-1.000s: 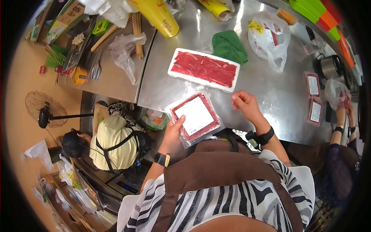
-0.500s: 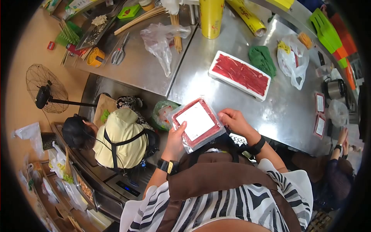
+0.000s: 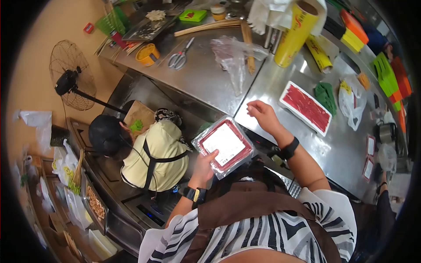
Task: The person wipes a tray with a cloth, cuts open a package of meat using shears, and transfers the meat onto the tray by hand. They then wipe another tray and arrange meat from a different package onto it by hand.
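Observation:
My left hand (image 3: pixel 204 168) grips a clear sealed tray pack of red meat (image 3: pixel 242 163) by its near left edge, thumb pressed on top. A large white label (image 3: pixel 224 142) with small print covers the middle of the pack. My right hand (image 3: pixel 264 116) is raised beyond the pack's far right side, apart from it, above the steel table's edge. Its fingers are loosely bent with tips apart, and nothing shows between them. To its right, a white tray of red sliced meat (image 3: pixel 306 108) rests on the steel table (image 3: pixel 263 85), beside a green cloth (image 3: pixel 325 97).
A co-worker (image 3: pixel 153 158) in a pale yellow top sits low at the left, near a standing fan (image 3: pixel 72 81). Scissors (image 3: pixel 179 59), wooden sticks (image 3: pixel 208 27), a plastic bag (image 3: pixel 232 55) and yellow film rolls (image 3: pixel 296 37) occupy the table. Another person's arm (image 3: pixel 384 201) shows at far right.
My right hand has moved off the pack's right edge, up and away over the table edge. The left hand still holds the pack. My view has shifted, moving the surroundings across the frame.

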Tool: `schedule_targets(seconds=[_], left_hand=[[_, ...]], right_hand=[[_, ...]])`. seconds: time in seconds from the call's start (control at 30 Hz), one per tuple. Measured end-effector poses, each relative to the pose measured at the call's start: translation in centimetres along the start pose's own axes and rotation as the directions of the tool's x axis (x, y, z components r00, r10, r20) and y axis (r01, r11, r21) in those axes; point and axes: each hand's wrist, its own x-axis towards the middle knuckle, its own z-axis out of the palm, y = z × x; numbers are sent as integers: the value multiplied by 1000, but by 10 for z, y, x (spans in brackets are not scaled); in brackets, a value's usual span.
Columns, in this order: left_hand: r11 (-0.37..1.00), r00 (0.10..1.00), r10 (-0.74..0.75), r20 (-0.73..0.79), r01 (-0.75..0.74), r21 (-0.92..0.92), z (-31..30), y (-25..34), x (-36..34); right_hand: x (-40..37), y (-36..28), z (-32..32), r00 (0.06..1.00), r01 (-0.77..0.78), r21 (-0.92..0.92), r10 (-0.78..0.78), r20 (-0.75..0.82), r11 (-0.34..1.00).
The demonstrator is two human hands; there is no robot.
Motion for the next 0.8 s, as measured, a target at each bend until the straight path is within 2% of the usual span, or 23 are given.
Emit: schedule_targets(seconds=[0.03, 0.1, 0.27, 0.33, 0.47, 0.53, 0.57, 0.6, 0.63, 0.67, 0.7, 0.73, 0.77, 0.8], left_hand=[[1000, 1000, 1, 7, -1, -26, -13, 0, -2], [995, 999, 49, -24, -51, -85, -40, -4, -8], [961, 979, 165, -121, -187, -205, -68, -3, -38], [948, 934, 240, -263, -284, -144, -58, 5, -55], [934, 869, 204, -452, -311, -176, -44, 8, -78], [952, 800, 198, -566, -294, -82, -39, 8, -82], [946, 796, 282, -536, -322, 18, -58, -9, -83], [945, 786, 284, -549, -326, 23, -55, -5, -81], [954, 745, 211, -633, -297, -32, -49, -1, -81], [958, 697, 123, -706, -269, -99, -43, 2, -82], [950, 701, 109, -704, -282, -133, -35, 9, -82], [931, 749, 209, -628, -349, -106, -32, 13, -81], [906, 790, 226, -569, -386, -175, -40, 16, -76], [872, 759, 267, -594, -453, -187, -34, 22, -68]], right_hand=[[23, -2, 11, 1000, 23, -60, -22, 20, 998], [71, 2, 43, 992, 128, -49, -127, 19, 991], [188, -7, 130, 972, 171, -82, -155, 180, 982], [231, -16, 162, 972, 201, -260, -159, 175, 944], [301, -23, 222, 962, 268, -289, -239, 132, 919], [333, -10, 245, 849, 518, -413, -512, 135, 750], [348, -6, 247, 846, 524, -395, -515, 140, 755], [362, -2, 244, 817, 575, -586, -430, 383, 571], [369, -1, 242, 770, 638, -697, -264, 581, 327], [369, 4, 242, 765, 643, -690, -249, 594, 332], [361, 2, 239, 858, 513, -789, -224, 462, 339], [354, 0, 236, 925, 373, -865, -200, 322, 336], [353, 9, 232, 941, 313, -870, -248, 231, 380], [347, 21, 225, 952, 253, -867, -271, 144, 429]])
